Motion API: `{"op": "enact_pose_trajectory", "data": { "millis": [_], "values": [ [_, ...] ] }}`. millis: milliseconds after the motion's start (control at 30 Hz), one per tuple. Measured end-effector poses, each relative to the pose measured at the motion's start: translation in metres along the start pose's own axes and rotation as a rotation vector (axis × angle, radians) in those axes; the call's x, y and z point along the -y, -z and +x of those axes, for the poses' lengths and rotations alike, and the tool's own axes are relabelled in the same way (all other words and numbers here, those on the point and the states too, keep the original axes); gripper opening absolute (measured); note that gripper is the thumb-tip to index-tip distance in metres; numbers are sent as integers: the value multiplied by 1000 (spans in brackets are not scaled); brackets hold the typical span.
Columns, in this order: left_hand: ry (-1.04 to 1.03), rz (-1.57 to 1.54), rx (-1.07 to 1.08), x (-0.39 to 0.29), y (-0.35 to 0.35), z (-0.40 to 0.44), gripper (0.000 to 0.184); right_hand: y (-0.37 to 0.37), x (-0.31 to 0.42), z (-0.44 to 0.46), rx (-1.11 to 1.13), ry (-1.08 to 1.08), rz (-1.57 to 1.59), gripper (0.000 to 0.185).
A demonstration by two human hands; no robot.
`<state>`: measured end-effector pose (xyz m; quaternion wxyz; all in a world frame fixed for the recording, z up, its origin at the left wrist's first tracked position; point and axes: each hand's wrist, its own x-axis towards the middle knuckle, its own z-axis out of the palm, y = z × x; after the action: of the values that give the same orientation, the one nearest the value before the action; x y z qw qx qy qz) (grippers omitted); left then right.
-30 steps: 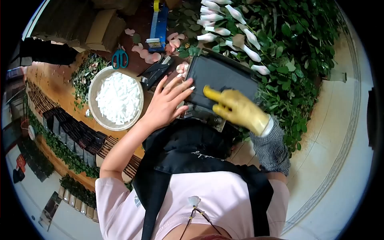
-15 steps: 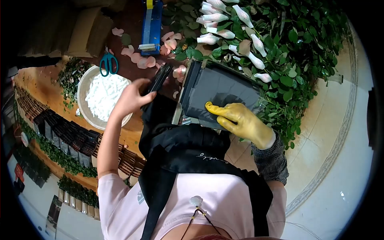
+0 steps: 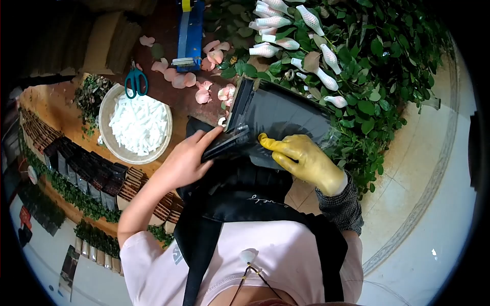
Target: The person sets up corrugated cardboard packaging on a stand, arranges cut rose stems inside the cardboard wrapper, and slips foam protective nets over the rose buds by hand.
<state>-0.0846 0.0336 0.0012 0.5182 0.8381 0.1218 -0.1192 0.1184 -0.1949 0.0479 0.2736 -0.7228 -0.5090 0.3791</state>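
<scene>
My left hand (image 3: pixel 189 158), bare, is closed around a long black stapler-like tool (image 3: pixel 227 144); its exact kind is unclear. The tool's far end lies over the near left part of a dark wrapping sheet (image 3: pixel 296 115). My right hand (image 3: pixel 309 163) wears a yellow glove, its fingers bent and gripping the near side of that sheet. The sheet rests in a frame-like holder (image 3: pixel 236 104) with a raised left side. Whatever lies beneath the sheet is hidden.
A round basin (image 3: pixel 104 125) of white pieces stands left, with teal-handled scissors (image 3: pixel 136 84) at its rim. Beyond are a blue tape dispenser (image 3: pixel 190 43) and pink petals (image 3: pixel 181 80). Netted flower heads (image 3: pixel 311 20) and leafy stems (image 3: pixel 377 97) lie right; dark wrapped bundles (image 3: pixel 87 171) line the far left.
My left hand has swung the black tool right and toward me, from beside the holder to over the sheet. My gloved right hand has shifted slightly left, staying on the sheet.
</scene>
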Motion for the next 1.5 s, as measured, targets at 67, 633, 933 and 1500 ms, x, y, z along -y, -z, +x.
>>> {"op": "enact_pose_trajectory", "data": {
  "millis": [67, 633, 933, 1500],
  "values": [
    [61, 4, 5, 9, -12, 7, 60, -2, 0, -1, -20, -58, -24, 31],
    [-110, 800, -525, 51, -54, -59, 62, 7, 25, 6, 165, -296, 126, 40],
    [-336, 1006, -83, 78, -12, 2, 42, 6, 20, 2, 126, -183, -13, 42],
    [462, -997, 478, 41, 34, 97, 32, 4, 2, 6, 62, -114, 117, 40]
  ]
}}
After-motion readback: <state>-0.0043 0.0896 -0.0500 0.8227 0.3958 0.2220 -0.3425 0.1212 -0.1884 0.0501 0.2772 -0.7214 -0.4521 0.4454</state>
